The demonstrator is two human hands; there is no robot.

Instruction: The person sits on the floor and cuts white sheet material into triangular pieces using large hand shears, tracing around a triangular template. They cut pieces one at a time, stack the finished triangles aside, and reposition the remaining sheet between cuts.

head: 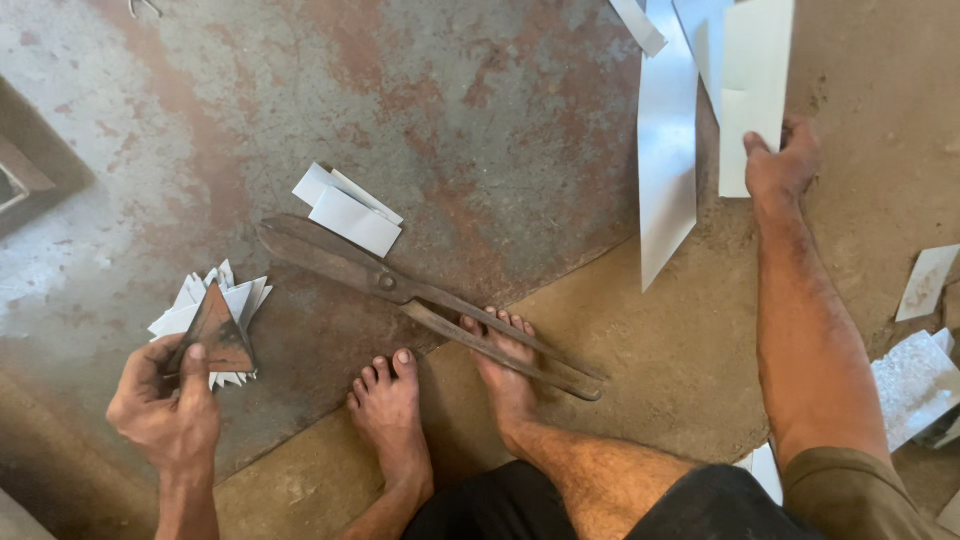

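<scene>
My left hand (165, 410) grips a dark, rusty triangular metal piece (215, 330) at the lower left, just over a small pile of white triangular cut pieces (235, 300). My right hand (783, 165) reaches out at the upper right and holds the lower edge of a white sheet strip (755, 90). Large rusty metal shears (420, 300) lie shut on the floor between my hands, with their handles resting across my right foot (505, 375). My left foot (388, 410) stands beside it.
A big rusty round metal plate (400, 110) covers the floor under the shears. A long pointed white strip (668, 170) lies by my right hand. Two folded white pieces (348, 212) sit above the shears. White scraps (915, 385) lie at the right edge.
</scene>
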